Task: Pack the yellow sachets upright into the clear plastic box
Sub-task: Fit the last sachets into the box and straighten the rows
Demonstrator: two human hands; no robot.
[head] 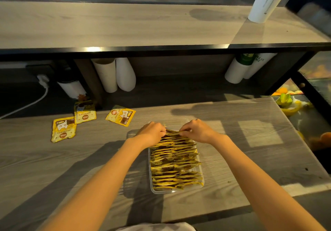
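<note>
Your forearms stretch out over the table [53,168] and converge on the far end of the clear plastic box [150,177], which lies lengthwise ahead of you, nearly full of yellow sachets [175,161] standing on edge. Your left hand [152,131] and right hand [196,131], knuckles up and fingers curled, appear to pinch the top corners of the farthest sachet [172,132]. Seat it straight down, parallel to its neighbours, and crowd the row towards you for room. Three loose sachets [63,129] lie flat on the table, well off to your left
</note>
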